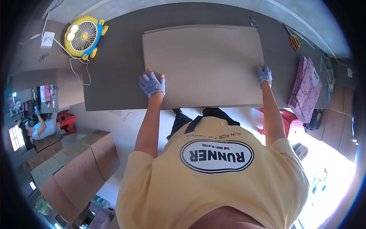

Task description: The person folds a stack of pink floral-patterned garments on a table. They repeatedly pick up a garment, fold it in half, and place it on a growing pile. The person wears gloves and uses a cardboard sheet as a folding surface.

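A stack of large brown cardboard sheets point(206, 65) lies on the dark table, with its near edge at the table's front edge. The upper sheets are slightly out of line at the far left corner. My left hand point(152, 84), in a grey-purple glove with bare fingertips, grips the left edge, its thumb on top. At the right edge my right hand point(265, 75), gloved alike, is closed around the side of the stack. Its fingertips are partly hidden.
A yellow and blue fan point(84, 36) stands at the far left. Red-handled scissors point(294, 41) and folded pink floral pieces point(306, 84) lie on the table's right side. Cardboard boxes point(80, 168) fill the lower left. Farther left, another person point(44, 128) is near a red stool point(67, 123).
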Demonstrator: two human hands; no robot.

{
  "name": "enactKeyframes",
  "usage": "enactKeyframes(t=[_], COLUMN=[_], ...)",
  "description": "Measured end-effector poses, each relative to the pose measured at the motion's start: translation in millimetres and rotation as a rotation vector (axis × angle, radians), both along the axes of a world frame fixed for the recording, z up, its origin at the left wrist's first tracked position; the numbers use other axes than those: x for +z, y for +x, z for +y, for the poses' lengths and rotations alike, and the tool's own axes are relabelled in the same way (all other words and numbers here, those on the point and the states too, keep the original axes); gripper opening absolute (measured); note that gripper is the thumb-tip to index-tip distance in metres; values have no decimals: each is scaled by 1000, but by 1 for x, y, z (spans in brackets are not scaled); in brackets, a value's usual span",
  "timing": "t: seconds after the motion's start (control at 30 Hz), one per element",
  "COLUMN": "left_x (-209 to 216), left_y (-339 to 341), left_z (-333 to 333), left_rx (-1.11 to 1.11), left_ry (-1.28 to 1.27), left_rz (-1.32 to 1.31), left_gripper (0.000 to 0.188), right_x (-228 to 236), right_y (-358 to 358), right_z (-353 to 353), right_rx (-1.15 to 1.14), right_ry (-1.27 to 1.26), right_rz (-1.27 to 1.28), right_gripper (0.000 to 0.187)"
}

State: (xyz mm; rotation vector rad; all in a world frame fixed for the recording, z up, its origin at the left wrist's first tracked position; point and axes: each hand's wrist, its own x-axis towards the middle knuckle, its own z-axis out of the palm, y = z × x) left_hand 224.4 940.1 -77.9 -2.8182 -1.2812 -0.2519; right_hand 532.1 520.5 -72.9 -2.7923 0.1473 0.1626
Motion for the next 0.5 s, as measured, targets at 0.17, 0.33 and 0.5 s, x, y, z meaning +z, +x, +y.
enactKeyframes(t=[0.17,0.33,0.5], left_x=[-12,-4,-7], left_y=[-18,-7,18], left_z=[-57,-58,-48], left_rx=[-322,-114,342], left_ry=[-11,-252,-291], left_rz=[31,-249,-36], left_gripper=[54,56,49], right_x=[26,7,52], right_y=[-14,59,80], right_z=[4,-71,-86], right_rx=[-3,-8,82], right_ry=[152,185,480], right_rz=[-172,-36,239], right_gripper=[50,42,27])
